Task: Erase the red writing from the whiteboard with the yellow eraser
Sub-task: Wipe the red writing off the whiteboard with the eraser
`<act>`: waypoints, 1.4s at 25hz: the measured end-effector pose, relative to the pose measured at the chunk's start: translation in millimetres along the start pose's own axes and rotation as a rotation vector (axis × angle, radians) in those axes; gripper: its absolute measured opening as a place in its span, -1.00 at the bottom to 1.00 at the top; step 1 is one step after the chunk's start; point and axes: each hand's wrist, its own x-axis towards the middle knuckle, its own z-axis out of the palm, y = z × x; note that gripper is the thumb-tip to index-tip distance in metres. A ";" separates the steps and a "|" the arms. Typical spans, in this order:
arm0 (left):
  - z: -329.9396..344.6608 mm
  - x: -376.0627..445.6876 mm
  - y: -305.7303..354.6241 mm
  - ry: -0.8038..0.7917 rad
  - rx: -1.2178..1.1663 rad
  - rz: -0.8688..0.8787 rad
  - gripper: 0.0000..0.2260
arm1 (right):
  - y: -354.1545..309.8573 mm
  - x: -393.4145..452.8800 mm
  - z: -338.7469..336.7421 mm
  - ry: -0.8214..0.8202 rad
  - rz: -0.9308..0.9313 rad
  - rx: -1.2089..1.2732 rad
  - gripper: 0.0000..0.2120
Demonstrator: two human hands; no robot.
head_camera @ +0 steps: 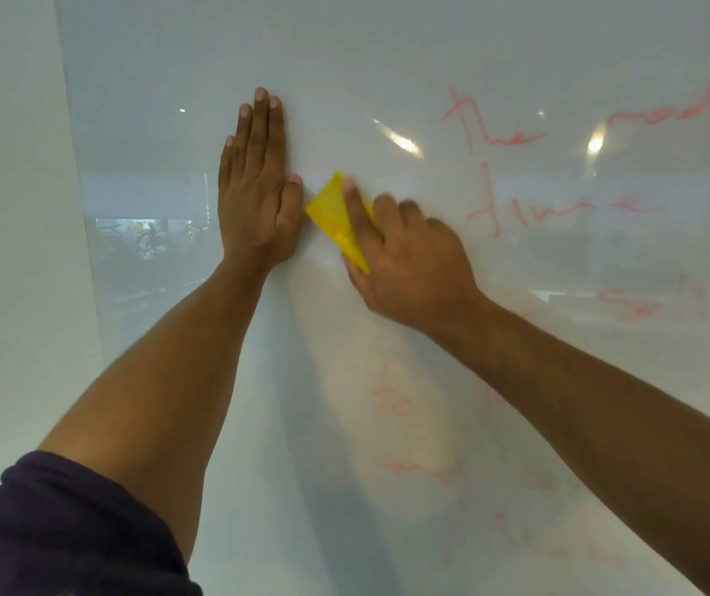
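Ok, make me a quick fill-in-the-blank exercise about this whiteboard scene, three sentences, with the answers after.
1. The right hand holds an eraser coloured ____.
2. The left hand lies ____ against the whiteboard, fingers straight.
3. The writing left on the board is coloured ____.

Missing words: yellow; flat; red.

left hand (258, 195) flat, just left of eraser (338, 221)
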 end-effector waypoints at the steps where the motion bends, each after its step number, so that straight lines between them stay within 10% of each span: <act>1: 0.0 2.1 3.8 -0.017 -0.005 0.028 -0.31 | 2.1 -12.7 -4.1 -0.008 -0.092 0.046 -0.40; 6: 7.0 14.9 28.3 -0.029 0.047 0.108 -0.36 | 73.7 33.8 -2.7 -0.010 0.283 -0.019 -0.36; 10: 9.7 17.6 29.6 -0.026 0.055 0.091 -0.37 | 78.8 -0.8 -2.7 -0.023 -0.067 0.027 -0.38; 15: 19.8 19.2 50.1 0.036 0.043 0.047 -0.39 | 104.7 29.0 -4.9 -0.046 0.317 0.006 -0.34; 18: 22.8 19.7 57.3 0.051 0.038 0.046 -0.38 | 94.7 -4.7 -2.2 -0.027 -0.020 0.053 -0.37; 22: 24.5 20.6 67.2 0.065 0.038 0.006 -0.37 | 105.7 7.7 -9.9 -0.011 0.409 0.082 -0.35; 26: 29.8 19.7 81.8 0.061 0.040 0.061 -0.38 | 97.0 -12.4 -4.6 -0.034 0.034 0.066 -0.37; 30: 32.2 18.6 87.2 0.051 0.057 0.063 -0.38 | 121.0 14.4 -8.7 -0.005 0.474 0.023 -0.36; 33: 34.3 17.6 90.6 0.048 0.080 0.071 -0.37 | 109.5 -16.2 -4.8 -0.021 0.041 0.086 -0.38; 35: 34.8 17.4 91.7 0.053 0.100 0.074 -0.37 | 139.3 -15.7 -7.2 -0.016 0.063 0.050 -0.38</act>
